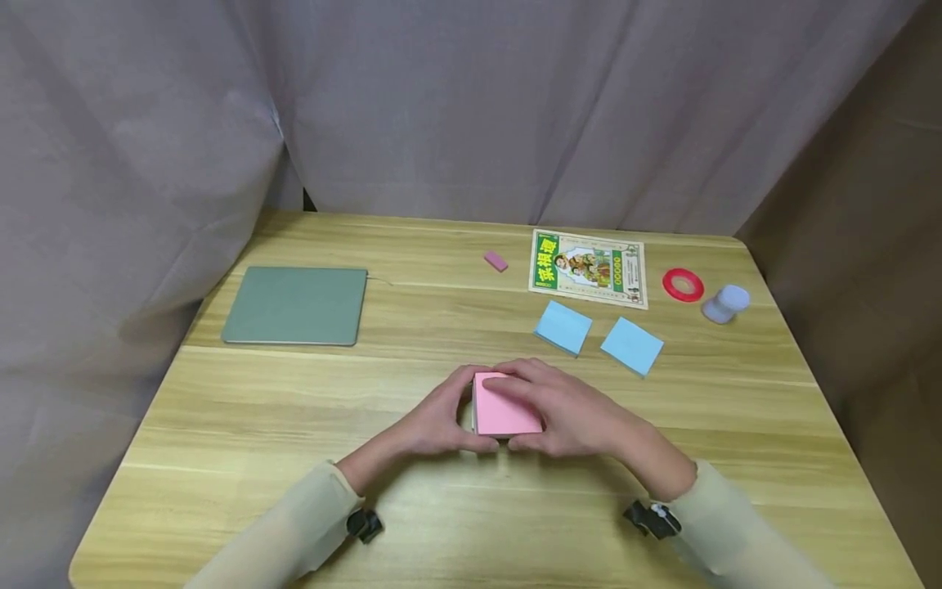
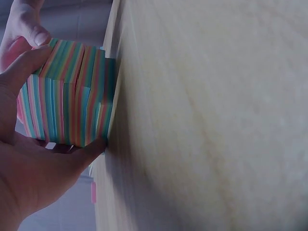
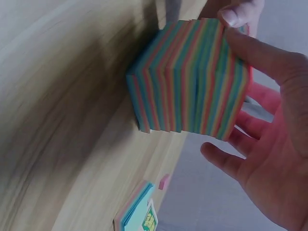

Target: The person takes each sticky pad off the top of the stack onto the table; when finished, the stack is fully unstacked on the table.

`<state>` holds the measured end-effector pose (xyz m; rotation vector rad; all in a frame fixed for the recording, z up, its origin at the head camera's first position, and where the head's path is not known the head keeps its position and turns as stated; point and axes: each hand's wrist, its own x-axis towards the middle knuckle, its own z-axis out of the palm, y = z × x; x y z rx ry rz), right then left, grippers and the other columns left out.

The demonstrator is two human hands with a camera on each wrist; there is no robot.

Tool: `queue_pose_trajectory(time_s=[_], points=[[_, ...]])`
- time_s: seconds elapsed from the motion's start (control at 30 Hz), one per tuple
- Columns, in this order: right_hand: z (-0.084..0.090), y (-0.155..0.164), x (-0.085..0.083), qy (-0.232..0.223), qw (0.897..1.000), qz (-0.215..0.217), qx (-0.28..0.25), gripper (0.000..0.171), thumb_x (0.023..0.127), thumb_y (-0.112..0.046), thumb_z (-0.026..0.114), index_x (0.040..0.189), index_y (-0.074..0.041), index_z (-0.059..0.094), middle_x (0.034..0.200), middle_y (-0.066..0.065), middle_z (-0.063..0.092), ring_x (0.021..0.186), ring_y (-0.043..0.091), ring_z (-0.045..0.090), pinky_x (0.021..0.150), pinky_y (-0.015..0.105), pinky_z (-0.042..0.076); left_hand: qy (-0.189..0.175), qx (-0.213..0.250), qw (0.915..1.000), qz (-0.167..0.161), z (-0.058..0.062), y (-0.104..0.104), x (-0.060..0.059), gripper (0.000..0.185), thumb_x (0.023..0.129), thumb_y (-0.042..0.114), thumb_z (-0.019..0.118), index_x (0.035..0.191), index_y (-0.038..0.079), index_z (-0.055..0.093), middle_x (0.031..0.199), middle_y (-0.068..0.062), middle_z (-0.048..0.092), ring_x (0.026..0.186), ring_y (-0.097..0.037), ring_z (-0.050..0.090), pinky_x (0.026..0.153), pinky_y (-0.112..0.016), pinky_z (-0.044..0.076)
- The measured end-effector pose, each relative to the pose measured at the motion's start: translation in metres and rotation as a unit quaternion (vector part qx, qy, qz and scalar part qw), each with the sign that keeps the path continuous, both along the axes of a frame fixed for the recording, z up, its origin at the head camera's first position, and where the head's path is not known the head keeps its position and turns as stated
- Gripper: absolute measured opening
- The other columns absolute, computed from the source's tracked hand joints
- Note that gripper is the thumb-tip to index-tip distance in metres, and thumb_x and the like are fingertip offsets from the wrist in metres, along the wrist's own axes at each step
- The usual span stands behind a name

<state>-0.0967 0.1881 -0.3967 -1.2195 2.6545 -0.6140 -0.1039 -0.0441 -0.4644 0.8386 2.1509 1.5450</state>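
Notepad block (image 1: 504,406) flat on table (image 1: 294,425), pink face up, both hands gripping sides.

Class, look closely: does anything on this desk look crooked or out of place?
The block of coloured notes between both hands has slipped layers, so its side is stepped. Two blue notes lie loose and tilted on the table.

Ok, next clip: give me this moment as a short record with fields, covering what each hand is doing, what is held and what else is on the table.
held item: block of sticky notes, pink sheet on top, striped multicolour edges
left hand: grips the block's left side
right hand: fingers curled over the top and right side
block position: on the wooden table, lower edge touching it
near: two blue notes
far right: booklet, red tape roll, small white bottle
far left: grey-green pad
also: pink eraser
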Motion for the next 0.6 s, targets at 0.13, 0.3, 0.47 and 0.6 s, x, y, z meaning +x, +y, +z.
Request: queue_pose_trajectory(time_s=[0.13, 0.3, 0.47, 0.6], points=[[0.001, 0.0, 0.001, -0.004, 1.0, -0.009, 0.003, 0.075, 0.078, -0.038, 0.081, 0.144, -0.019, 0.05, 0.144, -0.001, 0.045, 0.128, 0.015, 0.043, 0.099, 0.038, 0.044, 0.001, -0.012, 0.9999, 0.005, 0.0, 0.001, 0.001, 0.088, 0.071, 0.024, 0.089, 0.143, 0.024, 0.038, 0.138, 0.004, 0.044, 0.125, -0.014, 0.044, 0.108, -0.04, 0.036], [0.005, 0.0, 0.001, -0.016, 1.0, -0.018, 0.007, 0.071, 0.078, -0.037, 0.081, 0.141, -0.019, 0.053, 0.142, -0.001, 0.046, 0.126, 0.014, 0.043, 0.097, 0.036, 0.045, 0.003, -0.016, 0.9998, 0.013, 0.0, 0.002, 0.001, 0.088, 0.07, 0.022, 0.09, 0.142, 0.023, 0.04, 0.137, 0.004, 0.045, 0.125, -0.014, 0.044, 0.108, -0.04, 0.036], [0.015, 0.004, -0.005, -0.05, 0.998, -0.029, -0.009, 0.068, 0.078, -0.034, 0.082, 0.139, -0.02, 0.055, 0.141, -0.004, 0.047, 0.122, 0.014, 0.046, 0.094, 0.038, 0.046, 0.002, -0.015, 0.9997, 0.018, 0.0, 0.003, 0.002, 0.09, 0.068, 0.016, 0.09, 0.143, 0.019, 0.04, 0.136, 0.003, 0.046, 0.126, -0.013, 0.044, 0.109, -0.036, 0.034], [0.021, 0.009, -0.021, -0.06, 0.995, -0.059, -0.047, 0.071, 0.076, -0.034, 0.084, 0.139, -0.018, 0.055, 0.139, -0.003, 0.049, 0.122, 0.017, 0.049, 0.095, 0.042, 0.046, 0.003, -0.014, 0.9997, 0.019, 0.0, 0.003, 0.001, 0.09, 0.068, 0.016, 0.091, 0.143, 0.018, 0.041, 0.135, 0.003, 0.046, 0.126, -0.012, 0.044, 0.11, -0.034, 0.034]])
